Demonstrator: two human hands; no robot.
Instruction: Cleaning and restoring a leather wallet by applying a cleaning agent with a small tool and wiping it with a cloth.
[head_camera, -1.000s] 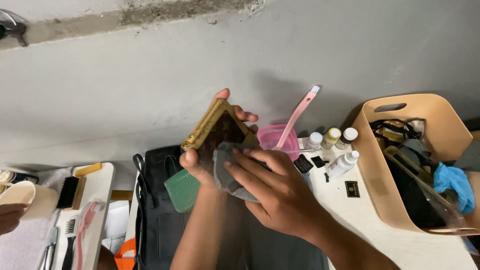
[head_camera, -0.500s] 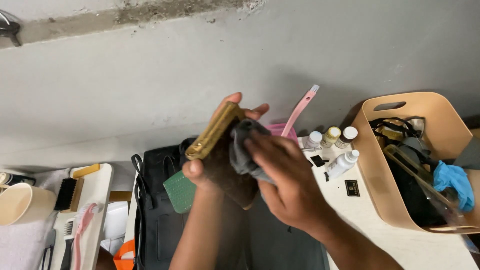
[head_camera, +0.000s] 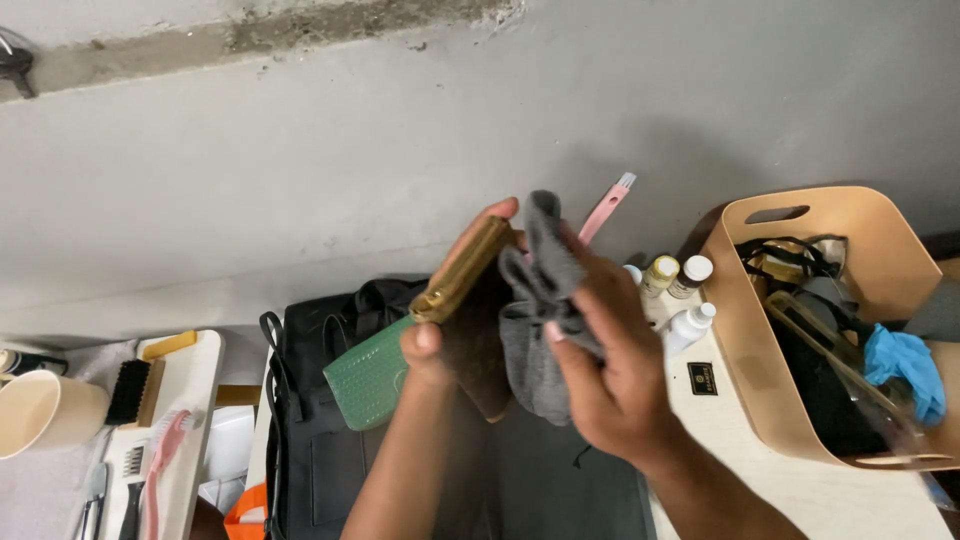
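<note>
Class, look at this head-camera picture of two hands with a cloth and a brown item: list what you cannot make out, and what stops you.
- Brown item with gold edge, head view: its face is covered by the grey cloth and the right hand; the left hand hides its lower corner.
- Tan basket: contents tangled, partly cut off by the right edge.
- Small bottles: partly behind the right hand.

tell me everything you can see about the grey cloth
The grey cloth looks soft and woven, like a small rag. It is bunched and crumpled, one fold sticking up, the rest hanging below the fingers. The right hand clutches it and presses it against a dark brown item with a gold-coloured edge, which the left hand holds up. It is raised above a black bag, not resting on anything.
</note>
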